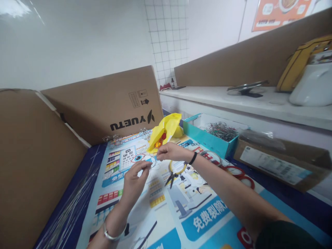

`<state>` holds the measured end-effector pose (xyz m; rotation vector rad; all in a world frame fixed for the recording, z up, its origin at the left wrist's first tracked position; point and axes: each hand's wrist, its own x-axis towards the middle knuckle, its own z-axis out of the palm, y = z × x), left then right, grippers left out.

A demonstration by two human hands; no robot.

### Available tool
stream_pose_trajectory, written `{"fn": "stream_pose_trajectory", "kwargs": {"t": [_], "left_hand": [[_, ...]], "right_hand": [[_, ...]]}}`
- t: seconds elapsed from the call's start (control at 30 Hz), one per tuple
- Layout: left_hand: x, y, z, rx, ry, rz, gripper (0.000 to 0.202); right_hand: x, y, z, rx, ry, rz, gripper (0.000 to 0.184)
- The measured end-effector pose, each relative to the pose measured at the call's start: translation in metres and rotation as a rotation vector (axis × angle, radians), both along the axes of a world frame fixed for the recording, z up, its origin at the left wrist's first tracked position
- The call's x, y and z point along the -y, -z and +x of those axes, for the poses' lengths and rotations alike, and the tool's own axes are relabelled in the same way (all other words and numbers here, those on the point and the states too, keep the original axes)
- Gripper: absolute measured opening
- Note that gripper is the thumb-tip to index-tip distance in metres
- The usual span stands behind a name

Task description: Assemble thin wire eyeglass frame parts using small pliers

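Over the printed poster sheet [155, 221], my left hand [135, 178] is closed, thumb and fingertips pressed together. My right hand [169, 152] is also closed, in a pinch a little farther off and to the right. Faint thin lines, perhaps wire, show between the two hands; what the fingertips hold is too fine to make out. Just beyond my right hand stands a yellow bag [168, 124] with small orange and red pieces [159, 141] at its opening. Pliers with yellow handles [173, 173] lie under my right wrist, jaws toward me.
A teal box [207, 140] of tangled wire pieces [222, 131] stands at the back right. Beside it is a brown carton [280, 162]. Red-handled scissors [245, 178] lie by my right forearm. Cardboard panels [109, 103] close off the left and back; a white ledge [215, 98] runs along the right.
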<state>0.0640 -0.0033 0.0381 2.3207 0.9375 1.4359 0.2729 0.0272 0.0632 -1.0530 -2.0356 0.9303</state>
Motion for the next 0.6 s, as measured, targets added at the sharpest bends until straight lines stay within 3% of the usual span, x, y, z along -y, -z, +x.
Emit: {"fn": "stream_pose_trajectory", "kwargs": {"t": [0.37, 0.6], "left_hand": [[-0.002, -0.004, -0.003, 0.031, -0.015, -0.066, 0.011], [-0.007, -0.012, -0.014, 0.177, -0.068, -0.210, 0.012]], "right_hand": [[0.000, 0.006, -0.006, -0.105, -0.008, -0.059, 0.019], [0.009, 0.024, -0.041, -0.211, 0.101, -0.042, 0.027]]}}
